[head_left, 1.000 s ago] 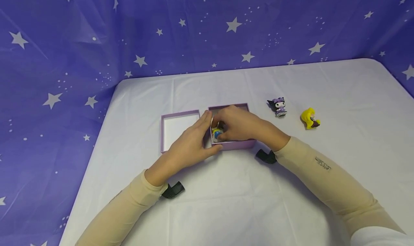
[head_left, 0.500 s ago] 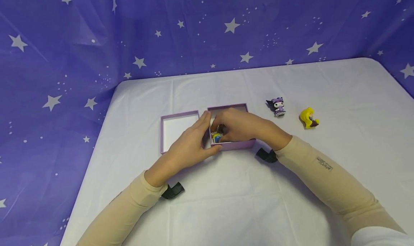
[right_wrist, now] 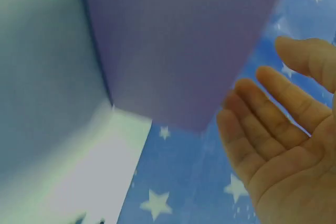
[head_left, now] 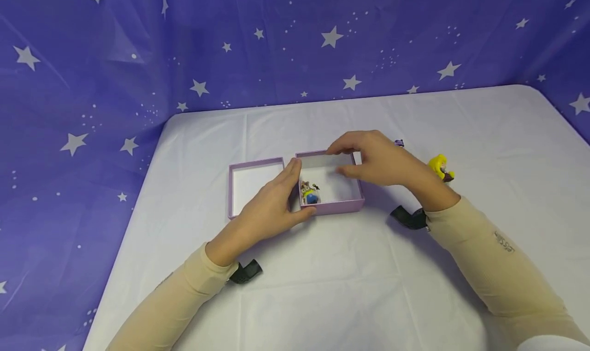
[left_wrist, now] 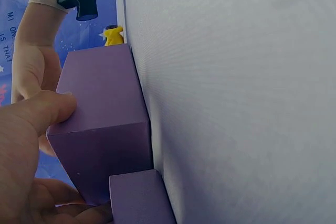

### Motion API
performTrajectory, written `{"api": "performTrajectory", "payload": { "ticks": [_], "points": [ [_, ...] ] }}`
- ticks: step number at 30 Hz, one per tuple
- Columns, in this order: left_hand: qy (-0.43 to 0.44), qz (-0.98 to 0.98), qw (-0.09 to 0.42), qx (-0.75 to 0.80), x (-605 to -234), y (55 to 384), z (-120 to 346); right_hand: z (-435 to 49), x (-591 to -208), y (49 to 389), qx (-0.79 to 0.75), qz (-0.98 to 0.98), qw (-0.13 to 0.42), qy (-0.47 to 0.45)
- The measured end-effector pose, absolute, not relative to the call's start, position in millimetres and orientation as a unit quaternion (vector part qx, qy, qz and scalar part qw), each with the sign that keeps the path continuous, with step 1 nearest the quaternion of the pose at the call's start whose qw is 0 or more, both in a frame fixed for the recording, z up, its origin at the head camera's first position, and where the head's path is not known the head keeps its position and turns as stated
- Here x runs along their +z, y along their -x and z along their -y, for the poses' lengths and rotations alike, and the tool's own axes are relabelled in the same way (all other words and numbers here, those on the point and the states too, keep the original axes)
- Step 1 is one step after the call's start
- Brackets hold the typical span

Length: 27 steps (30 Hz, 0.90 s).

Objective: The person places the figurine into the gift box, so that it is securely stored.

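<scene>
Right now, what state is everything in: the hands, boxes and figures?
Deeper purple box: open-topped, upright.
Shallower purple box: open side up.
Left hand: fingers and thumb against the deeper box.
Right hand: open, holding nothing.
Blue-and-yellow figure: inside the deeper box's near left corner; standing or lying unclear.
Yellow-haired figure: on the table, partly hidden.
Purple figure: mostly hidden behind the right hand.
</scene>
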<state>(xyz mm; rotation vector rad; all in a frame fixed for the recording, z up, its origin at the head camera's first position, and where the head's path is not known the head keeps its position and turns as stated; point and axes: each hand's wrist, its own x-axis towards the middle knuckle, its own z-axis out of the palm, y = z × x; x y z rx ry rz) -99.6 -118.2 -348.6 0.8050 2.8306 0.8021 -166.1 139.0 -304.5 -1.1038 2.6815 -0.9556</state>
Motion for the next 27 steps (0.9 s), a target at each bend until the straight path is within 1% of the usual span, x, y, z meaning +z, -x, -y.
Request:
{"api": "performTrajectory", "payload": {
  "ticks": [2, 6, 10, 14, 20, 27],
  "points": [
    [-0.264, -0.928, 0.043, 0.261, -349, 100, 119, -149, -304, 169, -0.312, -0.887, 0.035, 0.339],
    [-0.266, -0.927, 0.042, 0.261, -350, 100, 120, -169, -304, 174, -0.311, -0.907, 0.037, 0.282],
    [-0.269, -0.926, 0.044, 0.26, -351, 100, 120, -189, -306, 177, -0.312, -0.923, 0.053, 0.218],
    [-0.266, -0.928, 0.044, 0.258, -351, 100, 120, -205, -309, 181, -0.299, -0.934, 0.075, 0.178],
    [-0.267, -0.928, 0.047, 0.256, -351, 101, 120, -221, -321, 186, -0.27, -0.945, 0.113, 0.145],
    [-0.265, -0.927, 0.049, 0.259, -351, 101, 120, -234, -329, 191, -0.263, -0.943, 0.141, 0.149]
  ]
}}
